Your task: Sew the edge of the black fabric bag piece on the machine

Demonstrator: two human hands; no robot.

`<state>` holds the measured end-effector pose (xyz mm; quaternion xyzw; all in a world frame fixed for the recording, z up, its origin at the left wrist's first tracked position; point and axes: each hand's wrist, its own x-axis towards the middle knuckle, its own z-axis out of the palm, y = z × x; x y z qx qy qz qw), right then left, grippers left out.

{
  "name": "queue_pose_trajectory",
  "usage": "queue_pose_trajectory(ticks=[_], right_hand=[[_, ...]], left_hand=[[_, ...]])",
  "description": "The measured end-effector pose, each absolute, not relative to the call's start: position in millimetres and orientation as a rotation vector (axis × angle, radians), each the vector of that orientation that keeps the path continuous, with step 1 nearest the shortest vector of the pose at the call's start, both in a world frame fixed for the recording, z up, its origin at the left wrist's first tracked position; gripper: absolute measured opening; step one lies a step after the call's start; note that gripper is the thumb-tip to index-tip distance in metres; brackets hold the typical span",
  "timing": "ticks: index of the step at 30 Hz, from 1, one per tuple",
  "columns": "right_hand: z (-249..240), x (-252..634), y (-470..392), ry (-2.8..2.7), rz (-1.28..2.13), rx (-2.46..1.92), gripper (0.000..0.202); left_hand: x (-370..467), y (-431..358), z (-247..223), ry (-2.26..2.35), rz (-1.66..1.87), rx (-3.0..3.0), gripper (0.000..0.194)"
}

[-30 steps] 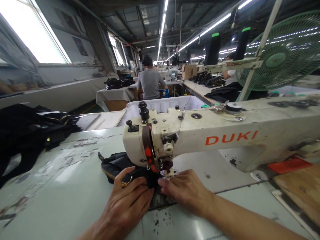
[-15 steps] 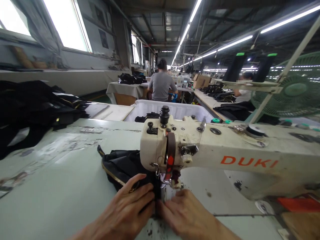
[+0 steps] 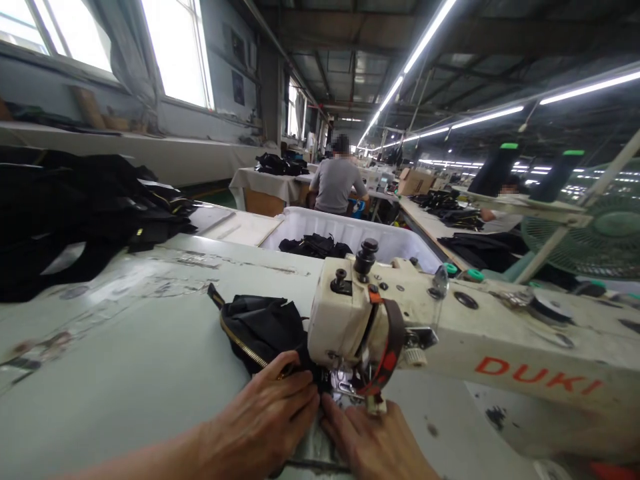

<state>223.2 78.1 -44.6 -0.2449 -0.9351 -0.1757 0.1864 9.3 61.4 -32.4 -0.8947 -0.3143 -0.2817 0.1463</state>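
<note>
A black cloth piece with a gold zipper (image 3: 263, 327) lies on the sewing machine's bed, its inner edge by the presser foot (image 3: 343, 383). My left hand (image 3: 265, 410) is closed over its near part, fingers together, beside the zipper. To the right, my right hand (image 3: 373, 433) has its fingertips pinched at the cloth's near edge, just in front of the foot; the cloth between the fingers is mostly hidden. The head of the white sewing machine (image 3: 335, 313) stands over the cloth, with a dark strap (image 3: 393, 343) hanging from it.
A heap of black garments (image 3: 75, 213) lies at the left of the pale table (image 3: 150, 373). Behind the machine is a white bin (image 3: 400, 240) holding black cloth. Thread cones (image 3: 495, 170) and a green fan (image 3: 595, 233) stand right. A person (image 3: 337, 180) sits ahead, back turned.
The view has shifted, so the machine appears lower and farther right. Both hands stay at the cloth by the presser foot; the right hand's fingers look straighter than before.
</note>
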Motion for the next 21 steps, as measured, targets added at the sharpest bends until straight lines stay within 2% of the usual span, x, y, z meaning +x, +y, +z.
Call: queue_pose_trajectory(ticks=[3, 7, 15, 21], right_hand=[[-52.6, 223.7, 80.1, -2.603, -0.503, -0.738, 0.024], [-59.9, 225.5, 82.4, -2.587, -0.502, -0.788, 0.021], [-50.2, 215.8, 85.0, -2.468, -0.468, -0.792, 0.025], [-61.6, 225.0, 85.0, -2.528, -0.422, -0.769, 0.019]], left_hand=[[8.4, 66.3, -37.0, -0.901, -0.871, -2.528, 0.029], [7.8, 72.1, -38.7, -0.933, -0.755, -2.566, 0.021], [8.2, 79.2, -35.3, -1.014, -0.708, -2.657, 0.007], [10.3, 82.0, -39.9, -1.048, -0.761, -2.610, 0.006]])
